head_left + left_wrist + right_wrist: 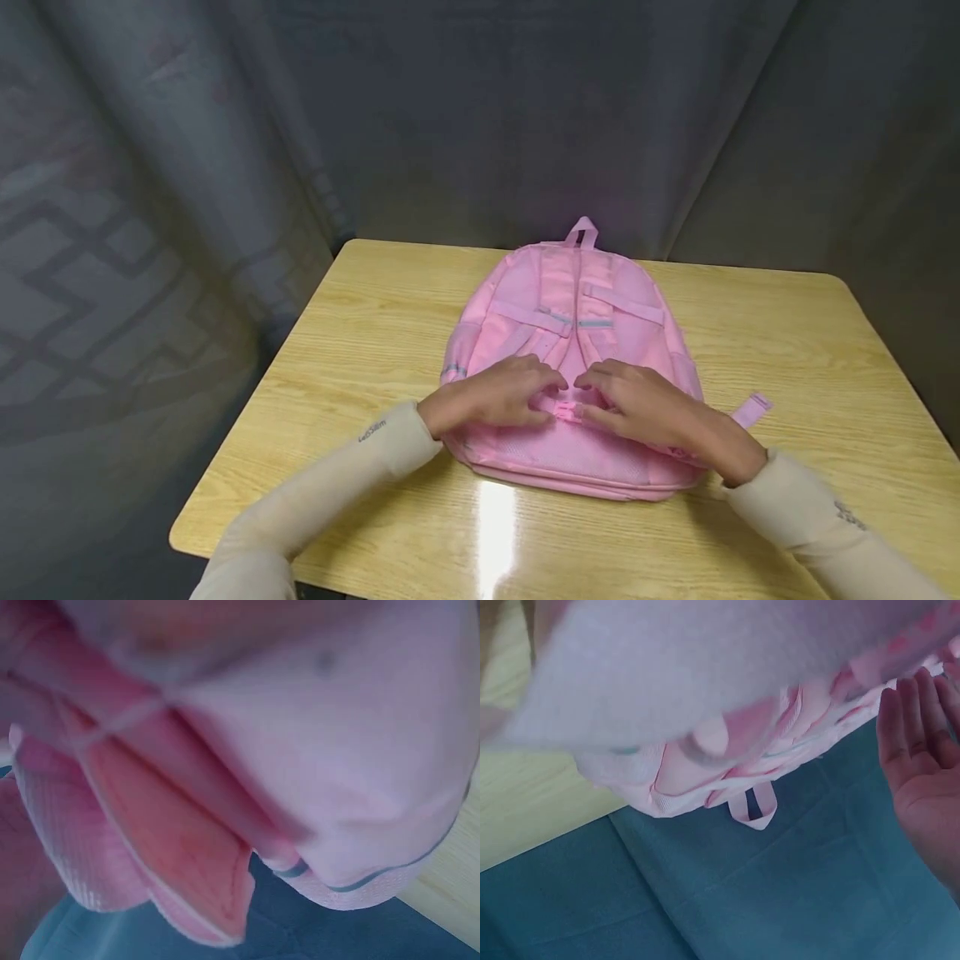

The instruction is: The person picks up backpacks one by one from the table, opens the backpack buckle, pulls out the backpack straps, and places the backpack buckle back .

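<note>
We have the pink fabric backpack point(573, 358) lying strap-side up on the pale wooden table point(787, 350), and our left hand point(491, 396) and right hand point(645, 404) meet at its lower middle, fingers curled onto a small pink strap buckle point(567, 409). With so small a buckle, we risk our fingertips slipping off or the light bag sliding on the glossy tabletop.

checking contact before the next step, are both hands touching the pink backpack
Touching. The head view shows the left hand and right hand resting on the backpack, fingers curled at a small pink buckle between them.
</note>
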Demonstrator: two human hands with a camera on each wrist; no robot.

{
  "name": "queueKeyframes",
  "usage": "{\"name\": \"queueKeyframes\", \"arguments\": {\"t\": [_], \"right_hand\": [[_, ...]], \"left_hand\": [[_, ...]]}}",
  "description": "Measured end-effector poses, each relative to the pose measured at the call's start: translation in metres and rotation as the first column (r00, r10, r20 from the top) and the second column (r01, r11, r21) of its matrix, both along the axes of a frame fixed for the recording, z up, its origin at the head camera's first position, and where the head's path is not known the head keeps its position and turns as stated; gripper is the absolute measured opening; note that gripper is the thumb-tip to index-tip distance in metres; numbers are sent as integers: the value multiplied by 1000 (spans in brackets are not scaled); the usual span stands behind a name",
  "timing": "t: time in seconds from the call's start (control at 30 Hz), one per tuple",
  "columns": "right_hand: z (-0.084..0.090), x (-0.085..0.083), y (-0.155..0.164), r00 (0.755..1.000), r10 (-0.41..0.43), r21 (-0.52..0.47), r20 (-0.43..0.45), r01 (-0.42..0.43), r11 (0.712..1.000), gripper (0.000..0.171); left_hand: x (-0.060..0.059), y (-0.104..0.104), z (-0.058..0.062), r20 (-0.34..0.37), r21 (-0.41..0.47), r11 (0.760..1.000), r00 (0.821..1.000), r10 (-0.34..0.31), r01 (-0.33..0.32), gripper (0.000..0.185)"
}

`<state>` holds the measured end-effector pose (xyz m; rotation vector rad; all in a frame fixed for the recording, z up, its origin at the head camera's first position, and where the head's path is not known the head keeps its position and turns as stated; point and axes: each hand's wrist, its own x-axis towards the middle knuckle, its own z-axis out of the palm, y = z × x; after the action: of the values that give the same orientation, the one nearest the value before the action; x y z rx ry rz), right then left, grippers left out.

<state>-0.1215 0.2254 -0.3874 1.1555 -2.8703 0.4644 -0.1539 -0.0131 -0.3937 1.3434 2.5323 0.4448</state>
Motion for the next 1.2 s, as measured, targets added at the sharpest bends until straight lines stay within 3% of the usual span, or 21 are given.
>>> {"name": "queueKeyframes", "arguments": {"t": [0.43,0.7,0.9,1.2], "right_hand": [[-15,6,-2,996,64,1,-67,-65,998,26],[-23,4,-6,989,97,-43,-115,-103,994,20],[-24,4,-7,987,90,-53,-129,-98,994,12],[-23,7,-4,981,62,-78,-186,-78,994,15]], "left_hand": [[6,3,-11,-127,-53,999,992,-13,6,36],[7,4,-14,-166,-64,998,986,-9,-2,34],[9,4,-15,-165,-36,999,986,11,-17,29],[13,4,-19,-102,78,994,991,81,-73,27]]}}
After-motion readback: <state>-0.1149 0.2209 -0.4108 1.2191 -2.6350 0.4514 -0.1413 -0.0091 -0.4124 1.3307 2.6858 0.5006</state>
